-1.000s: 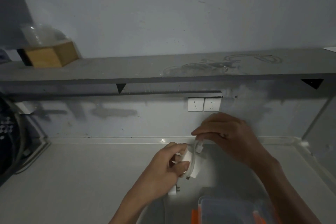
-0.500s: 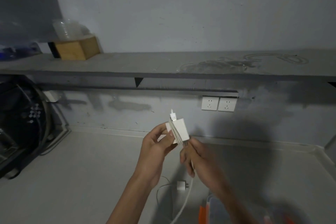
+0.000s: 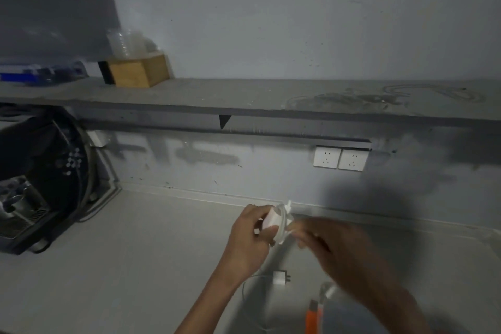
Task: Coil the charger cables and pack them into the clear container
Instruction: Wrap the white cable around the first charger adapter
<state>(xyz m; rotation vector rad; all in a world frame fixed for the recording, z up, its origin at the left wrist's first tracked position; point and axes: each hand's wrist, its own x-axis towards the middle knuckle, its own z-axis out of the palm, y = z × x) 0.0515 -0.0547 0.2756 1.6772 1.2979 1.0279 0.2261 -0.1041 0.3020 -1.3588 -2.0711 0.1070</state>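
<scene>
Charger (image 3: 274, 221) with cable (image 3: 283, 225) looped round it sits in the left hand (image 3: 250, 238), fingers curled on the block, above the table (image 3: 135, 252). Right hand (image 3: 333, 247) is blurred; fingers curled, looks pinched on the cable just beside the charger. To wrap well: hold tension, lay turns side by side, tuck the plug end under the last turn. Second charger (image 3: 280, 277) lies on the table below the hands; container (image 3: 344, 314) is under the right forearm.

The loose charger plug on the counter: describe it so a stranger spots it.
From the twin wall sockets, look down to the pale counter. Below the left hand lies a small white plug, prongs pointing right. Unlike the charger in that hand, it lies untouched.
</scene>
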